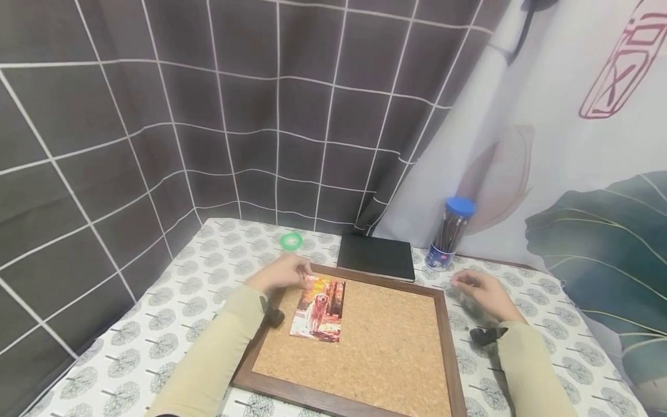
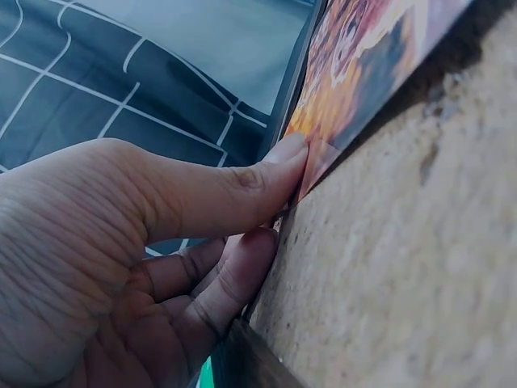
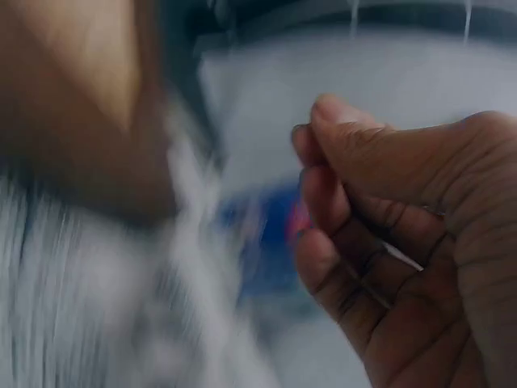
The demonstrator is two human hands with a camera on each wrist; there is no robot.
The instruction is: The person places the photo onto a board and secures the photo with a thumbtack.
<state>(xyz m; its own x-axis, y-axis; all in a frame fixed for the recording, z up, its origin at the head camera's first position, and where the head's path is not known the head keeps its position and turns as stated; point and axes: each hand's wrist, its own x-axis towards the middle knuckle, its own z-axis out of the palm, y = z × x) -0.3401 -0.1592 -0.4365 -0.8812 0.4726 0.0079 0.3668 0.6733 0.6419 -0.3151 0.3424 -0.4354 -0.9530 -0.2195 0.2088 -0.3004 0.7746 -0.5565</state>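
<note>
A printed photo of a golden dog among autumn trees (image 1: 325,313) lies on the upper left of a wood-framed cork board (image 1: 391,347). At its top left corner is my left hand (image 1: 283,273). In the left wrist view, the left thumb (image 2: 242,190) lies on the photo's corner, with the other fingers curled beneath, pinching it. My right hand (image 1: 484,291) is past the board's right edge, above the patterned cloth. Its fingers (image 3: 323,263) are loosely curled, thumb near the index fingertip, and nothing shows between them.
Behind the board lie a black notebook (image 1: 376,258) and a small green ring-shaped thing (image 1: 290,241). A clear tube of pencils with a blue lid (image 1: 451,231) stands at the back right. Dark checked cloth (image 1: 250,104) hangs behind the table.
</note>
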